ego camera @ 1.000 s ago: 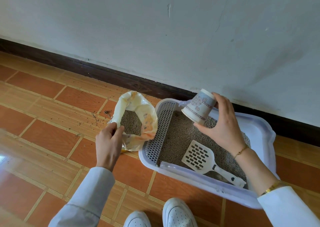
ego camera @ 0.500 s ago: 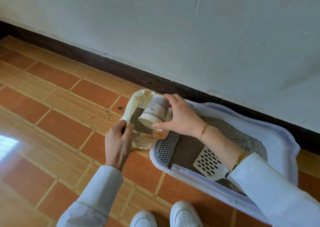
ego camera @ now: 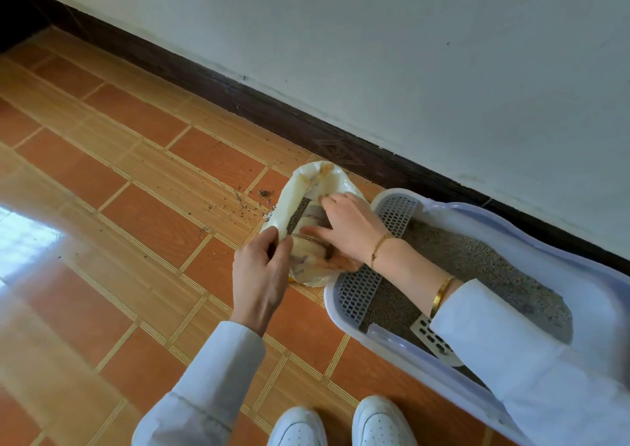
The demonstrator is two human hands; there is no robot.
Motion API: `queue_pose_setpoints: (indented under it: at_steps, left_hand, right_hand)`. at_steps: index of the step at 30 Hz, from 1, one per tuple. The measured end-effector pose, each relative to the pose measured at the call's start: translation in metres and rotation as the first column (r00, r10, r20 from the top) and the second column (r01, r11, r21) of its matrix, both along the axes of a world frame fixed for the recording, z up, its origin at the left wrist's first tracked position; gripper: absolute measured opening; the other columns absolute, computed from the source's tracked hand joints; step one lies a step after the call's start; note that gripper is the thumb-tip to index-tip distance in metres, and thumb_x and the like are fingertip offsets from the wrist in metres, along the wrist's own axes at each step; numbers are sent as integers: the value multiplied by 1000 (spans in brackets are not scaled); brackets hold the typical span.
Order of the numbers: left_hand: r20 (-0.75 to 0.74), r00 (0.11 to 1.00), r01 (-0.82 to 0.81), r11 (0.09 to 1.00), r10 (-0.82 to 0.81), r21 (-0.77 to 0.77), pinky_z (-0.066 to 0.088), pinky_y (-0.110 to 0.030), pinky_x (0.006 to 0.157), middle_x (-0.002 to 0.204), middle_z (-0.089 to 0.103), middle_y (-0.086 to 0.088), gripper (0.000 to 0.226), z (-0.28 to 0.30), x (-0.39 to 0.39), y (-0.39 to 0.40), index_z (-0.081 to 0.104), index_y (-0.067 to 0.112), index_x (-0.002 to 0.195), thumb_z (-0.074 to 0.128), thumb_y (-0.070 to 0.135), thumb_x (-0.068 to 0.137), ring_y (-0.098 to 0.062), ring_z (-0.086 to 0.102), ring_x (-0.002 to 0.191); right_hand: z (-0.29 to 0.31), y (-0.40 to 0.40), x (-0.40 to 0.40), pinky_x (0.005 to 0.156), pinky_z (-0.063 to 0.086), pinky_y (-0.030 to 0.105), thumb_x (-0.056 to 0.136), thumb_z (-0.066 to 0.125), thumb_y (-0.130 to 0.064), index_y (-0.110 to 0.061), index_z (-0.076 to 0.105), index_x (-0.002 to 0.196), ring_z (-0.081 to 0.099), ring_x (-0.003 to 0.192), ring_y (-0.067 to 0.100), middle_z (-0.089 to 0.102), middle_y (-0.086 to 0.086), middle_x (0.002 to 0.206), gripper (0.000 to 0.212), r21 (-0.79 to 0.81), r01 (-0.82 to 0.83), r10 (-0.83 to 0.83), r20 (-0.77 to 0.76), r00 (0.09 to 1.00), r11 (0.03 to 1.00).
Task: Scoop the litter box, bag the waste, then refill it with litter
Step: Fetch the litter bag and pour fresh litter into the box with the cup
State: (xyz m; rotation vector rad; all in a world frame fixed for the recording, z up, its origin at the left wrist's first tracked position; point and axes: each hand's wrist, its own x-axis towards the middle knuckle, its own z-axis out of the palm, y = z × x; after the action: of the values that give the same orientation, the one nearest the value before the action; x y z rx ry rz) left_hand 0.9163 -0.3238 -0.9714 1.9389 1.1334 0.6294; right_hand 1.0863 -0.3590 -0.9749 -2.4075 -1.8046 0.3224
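A yellowish plastic bag [ego camera: 303,186] of grey litter stands open on the tiled floor, left of the pale litter box [ego camera: 344,312]. My left hand [ego camera: 260,275] pinches the bag's near rim. My right hand [ego camera: 347,227] reaches into the bag's mouth and grips a patterned paper cup [ego camera: 310,241], which lies low inside the bag and is partly hidden. The box holds grey litter [ego camera: 477,268] and has a grey grid step [ego camera: 361,289] at its left end. A white slotted scoop [ego camera: 434,341] lies in the litter, mostly covered by my right sleeve.
A dark baseboard [ego camera: 238,98] and white wall run behind the bag and the box. Spilled litter grains [ego camera: 238,203] are scattered on the orange tiles left of the bag. My white shoes [ego camera: 341,425] stand at the bottom edge, near the box's front rim.
My right hand carried the paper cup from above the litter box leftward and down into the bag. My left hand kept hold of the bag's rim. The camera swung left.
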Motion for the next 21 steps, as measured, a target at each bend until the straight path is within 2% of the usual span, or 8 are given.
queue_pose_setpoints:
  at_steps: [2, 4, 6, 10, 12, 16, 19, 21]
  left_hand:
    - [-15, 1000, -15, 1000, 15, -2, 18, -25, 47, 51, 29, 2, 34, -3, -3, 2, 36, 5, 63, 48, 31, 82, -13, 22, 48]
    - [-36, 999, -24, 1000, 24, 1, 18, -26, 48, 52, 30, 1, 36, -6, -5, 4, 38, 2, 65, 47, 31, 83, -13, 22, 48]
    - [-47, 999, -27, 1000, 27, -3, 19, -28, 49, 52, 29, 1, 36, -8, -6, 6, 38, 2, 65, 47, 31, 84, -13, 21, 49]
    - [-73, 997, -17, 1000, 17, 0, 22, -31, 50, 50, 29, -2, 40, -10, -7, 8, 40, -1, 63, 47, 31, 86, -16, 23, 48]
    - [-89, 996, -18, 1000, 18, -9, 22, -31, 49, 50, 30, -3, 42, -11, -8, 9, 40, -2, 62, 46, 31, 87, -16, 23, 47]
    - [-95, 995, -21, 999, 17, -47, 29, -36, 47, 51, 33, -9, 44, -18, -12, 15, 44, -3, 66, 45, 34, 90, -21, 28, 46]
    - [-40, 997, -73, 993, 69, -90, 45, -42, 43, 51, 33, -13, 43, -16, -15, 22, 47, 0, 67, 45, 35, 91, -34, 36, 47]
    - [7, 994, -109, 990, 110, -86, 34, -35, 45, 50, 27, 0, 40, -10, -18, 29, 42, 2, 63, 48, 31, 90, -24, 27, 48]
  right_hand:
    - [5, -3, 5, 82, 50, 32, 94, 48, -49, -9, 59, 109, 55, 96, 19, 60, 4, 103, 45, 155, 60, -48, -78, 996, 986]
    - [11, -6, 12, 74, 51, 31, 95, 54, -34, -8, 56, 101, 55, 85, 17, 57, 4, 95, 27, 324, 108, -112, -5, 994, 940]
    - [14, -8, 21, 73, 50, 31, 91, 60, -28, -7, 51, 101, 53, 83, 18, 55, 7, 93, 25, 386, 161, -195, 51, 979, 908]
    - [7, -5, 35, 63, 44, 30, 90, 59, -43, -8, 48, 106, 56, 82, 20, 56, 5, 92, 40, 80, 291, -283, -96, 954, 954]
    - [1, -2, 36, 58, 41, 30, 91, 57, -44, -10, 49, 102, 58, 78, 22, 56, 5, 88, 37, -43, 301, -304, -152, 941, 953]
    - [-8, 5, 35, 58, 48, 35, 95, 52, -30, -11, 47, 87, 60, 76, 25, 60, 10, 88, 21, -58, 312, -317, -203, 927, 948]
    - [-7, 13, 33, 54, 41, 28, 97, 49, -22, -15, 42, 78, 57, 71, 22, 57, 8, 79, 22, -1, 284, -277, -226, 934, 959]
    - [-1, 20, 32, 55, 39, 26, 96, 50, -21, -15, 42, 76, 53, 67, 19, 55, 5, 74, 23, 57, 262, -241, -242, 940, 963]
